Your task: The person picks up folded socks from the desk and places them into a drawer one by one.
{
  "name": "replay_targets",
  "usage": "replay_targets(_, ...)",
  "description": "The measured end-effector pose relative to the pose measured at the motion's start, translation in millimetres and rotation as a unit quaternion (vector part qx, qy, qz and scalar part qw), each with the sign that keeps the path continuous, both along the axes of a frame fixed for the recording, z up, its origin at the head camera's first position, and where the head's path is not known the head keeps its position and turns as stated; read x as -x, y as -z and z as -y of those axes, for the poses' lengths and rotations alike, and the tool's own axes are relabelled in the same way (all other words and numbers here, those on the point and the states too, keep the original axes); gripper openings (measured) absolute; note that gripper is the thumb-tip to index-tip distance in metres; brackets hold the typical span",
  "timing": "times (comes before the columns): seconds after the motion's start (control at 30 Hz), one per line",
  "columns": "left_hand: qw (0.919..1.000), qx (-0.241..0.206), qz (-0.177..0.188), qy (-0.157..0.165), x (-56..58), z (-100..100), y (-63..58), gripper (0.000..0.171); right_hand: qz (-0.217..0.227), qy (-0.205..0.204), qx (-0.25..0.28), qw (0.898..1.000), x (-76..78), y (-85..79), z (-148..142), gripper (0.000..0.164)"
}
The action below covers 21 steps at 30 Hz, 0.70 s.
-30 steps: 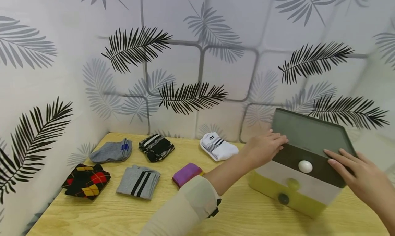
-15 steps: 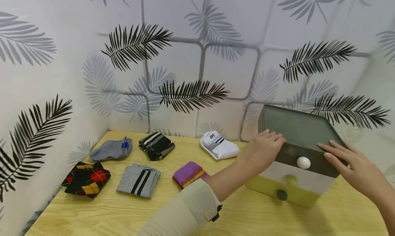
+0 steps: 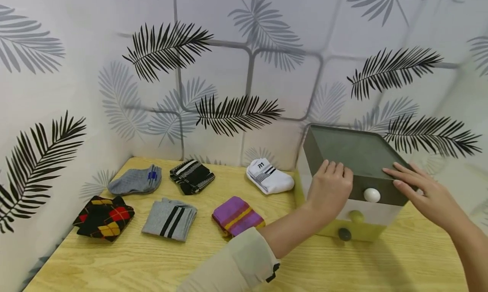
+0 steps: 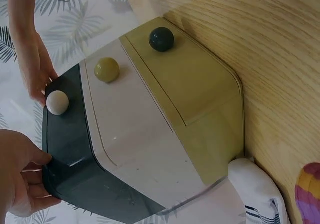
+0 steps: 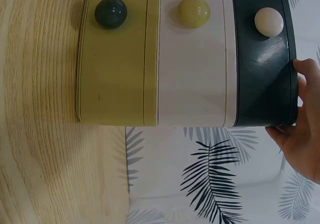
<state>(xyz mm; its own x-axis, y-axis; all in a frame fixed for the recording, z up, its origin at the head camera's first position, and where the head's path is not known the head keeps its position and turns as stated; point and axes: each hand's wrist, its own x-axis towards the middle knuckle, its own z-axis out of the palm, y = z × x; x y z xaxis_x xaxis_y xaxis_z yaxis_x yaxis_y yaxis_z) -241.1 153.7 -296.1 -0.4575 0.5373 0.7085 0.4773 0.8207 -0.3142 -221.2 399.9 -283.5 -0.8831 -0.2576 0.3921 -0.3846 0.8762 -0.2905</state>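
Observation:
A small three-drawer box stands on the right of the table, its dark top drawer over a pale one and an olive one, each with a round knob. My left hand grips its upper left corner, fingers bent over the top edge. At the upper right corner my right hand holds the box, with some fingers laid on the top. In the right wrist view, the digits of the right hand reach round the front and side edges. White socks lie close to the left side of the box.
Left of the box are folded purple striped socks, black-and-white socks, grey socks with black stripes, plain grey socks and argyle socks. A leaf-patterned wall closes off the table's back.
The drawer box has shifted left and back and turned on the table, its left side now showing more. Both hands have moved with it. The socks have stayed in place.

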Motion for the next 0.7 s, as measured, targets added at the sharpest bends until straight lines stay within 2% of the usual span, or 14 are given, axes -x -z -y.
replay_targets(0.1,0.9998,0.009,-0.014,0.005,1.6,3.1,-2.9,0.017,0.0,-0.001,0.008,1.0,1.4,-0.8,-1.3,0.042)
replay_targets(0.17,0.9996,0.023,-0.005,0.018,4.2,6.4,-6.5,0.018,-0.002,0.001,0.008,1.0,1.4,-1.3,-2.1,0.042)
replay_targets(0.2,0.9992,0.032,0.007,0.023,5.9,7.9,-8.4,0.019,-0.004,0.003,0.008,1.0,1.3,-1.5,-2.5,0.043)
replay_targets(0.27,0.9967,0.047,0.056,0.036,10.0,10.7,-11.7,0.022,-0.007,0.003,0.007,1.0,1.2,-1.8,-3.0,0.043)
replay_targets(0.4,0.9847,0.081,0.151,0.035,18.0,13.6,-16.6,0.032,-0.02,-0.008,0.005,1.0,3.9,-1.7,-2.2,0.041)
replay_targets(0.5,0.9799,0.093,0.174,0.026,21.2,16.7,-18.7,0.035,-0.027,-0.025,0.007,0.999,6.2,-2.0,1.2,0.04)
replay_targets(0.7,0.9771,0.084,0.193,0.031,20.9,24.0,-17.4,0.035,-0.014,-0.035,0.017,0.999,5.1,-2.4,8.5,0.04)
